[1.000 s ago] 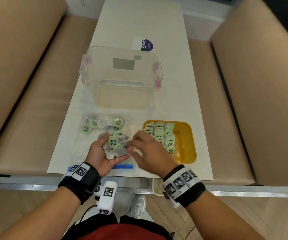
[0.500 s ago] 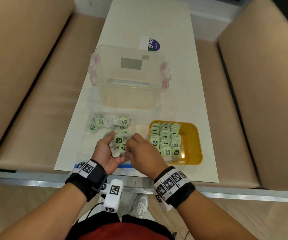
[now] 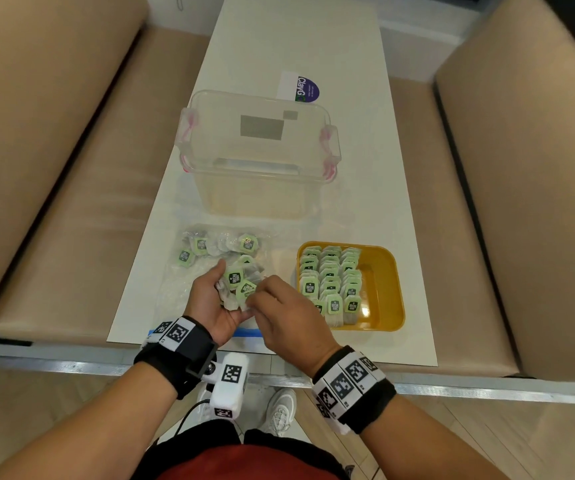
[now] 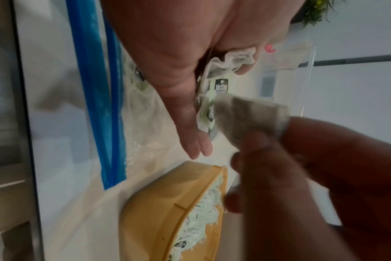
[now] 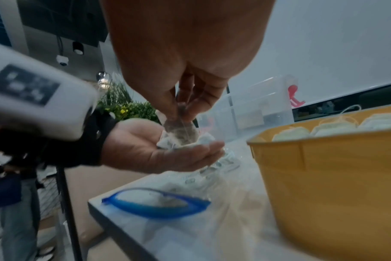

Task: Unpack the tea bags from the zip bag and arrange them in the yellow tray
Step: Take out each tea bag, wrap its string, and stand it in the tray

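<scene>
- The tea bags [image 3: 239, 285] are small filter-paper sachets of dark leaf, each with a pale green tag printed with a black logo; a small heap of them lies in the upturned palm of the left hand [image 3: 211, 303], above the near edge of the white table [image 3: 313, 46].
- The left hand cups that heap, its fingers loosely curved up around it.
- The right hand [image 3: 286, 317] pinches one tea bag [image 5: 181, 131] between thumb and fingertips, right over the heap in the left palm; in the right wrist view the sachet hangs grey and see-through from the pinch.
- The zip bag [image 3: 189, 292] is clear, crinkled plastic with a blue zip strip [image 3: 248, 332] that lies along the near edge of the table; it lies flat under both hands, its mouth gaping.
- More tea bags [image 3: 217, 245] lie loose in its far end, several with the green tag up.
- The yellow tray [image 3: 388, 289] stands just right of the zip bag, near the table's near right corner.
- In the tray, tea bags stand in three close rows [image 3: 331, 275] filling its left part, tags up and overlapping; the right strip of the tray floor is bare.
- A clear plastic storage box [image 3: 258, 150] with pink latches stands farther back at mid-table, beyond the zip bag and tray.
- A white card with a purple round logo [image 3: 300, 88] lies behind the box.
- Tan upholstered benches [image 3: 54, 150] flank the table on both sides.
</scene>
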Tool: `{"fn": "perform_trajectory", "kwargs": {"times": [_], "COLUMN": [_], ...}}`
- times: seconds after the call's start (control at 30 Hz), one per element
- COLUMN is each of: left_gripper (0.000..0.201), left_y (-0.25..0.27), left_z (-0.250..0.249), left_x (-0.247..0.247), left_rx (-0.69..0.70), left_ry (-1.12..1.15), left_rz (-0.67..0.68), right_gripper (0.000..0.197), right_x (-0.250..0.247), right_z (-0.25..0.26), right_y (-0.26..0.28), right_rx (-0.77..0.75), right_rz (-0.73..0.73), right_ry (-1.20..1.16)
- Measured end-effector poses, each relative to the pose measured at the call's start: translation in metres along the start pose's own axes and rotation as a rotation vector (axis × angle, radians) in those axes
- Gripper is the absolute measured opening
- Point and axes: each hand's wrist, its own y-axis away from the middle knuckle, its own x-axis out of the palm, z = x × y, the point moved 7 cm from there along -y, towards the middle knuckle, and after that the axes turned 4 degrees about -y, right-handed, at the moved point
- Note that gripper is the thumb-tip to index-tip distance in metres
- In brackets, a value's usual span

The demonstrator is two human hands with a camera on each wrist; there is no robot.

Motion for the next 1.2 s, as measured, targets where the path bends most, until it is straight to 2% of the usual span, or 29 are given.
{"fn": "perform_trajectory", "kwargs": {"times": [0.1, 0.27, 0.4, 0.47, 0.63, 0.7, 0.77, 0.87, 1.0, 1.2], "left_gripper": [0.063, 0.065, 0.059, 0.057, 0.051, 0.045, 0.050, 0.054, 0.041, 0.053], "left_y": [-0.004, -0.008, -0.008, -0.008, -0.007, -0.006, -0.006, -0.002, 0.002, 0.003], "left_z": [0.002, 0.005, 0.007, 0.007, 0.008, 0.008, 0.010, 0.012, 0.010, 0.009], "left_x": [0.002, 0.003, 0.004, 0.006, 0.004, 0.005, 0.007, 0.013, 0.012, 0.016], "left_rx": [-0.017, -0.024, 0.001, 0.018, 0.020, 0.015, 0.006, -0.004, -0.012, -0.016], "left_ry": [0.043, 0.072, 0.042, 0.007, -0.060, -0.082, -0.098, -0.114, -0.110, -0.070], "left_rz": [0.016, 0.031, -0.009, -0.016, -0.046, -0.053, -0.021, 0.008, -0.032, -0.007], "right_gripper": [0.010, 0.018, 0.046, 0.057, 0.043, 0.049, 0.055, 0.052, 0.045, 0.050], "right_x": [0.011, 0.018, 0.025, 0.026, 0.023, 0.023, 0.023, 0.021, 0.014, 0.012], "right_z": [-0.001, -0.013, -0.028, -0.032, -0.028, -0.027, -0.026, -0.025, -0.023, -0.027], "right_y": [0.008, 0.010, 0.003, 0.000, -0.010, -0.011, -0.012, -0.014, -0.016, -0.014], "right_rx": [0.016, 0.121, 0.340, 0.397, 0.384, 0.380, 0.380, 0.388, 0.388, 0.469], "right_rz": [0.070, 0.090, 0.190, 0.260, 0.299, 0.320, 0.342, 0.335, 0.284, 0.312], "right_ry": [-0.018, -0.068, -0.079, -0.044, -0.045, -0.043, -0.040, -0.060, -0.084, -0.152]}}
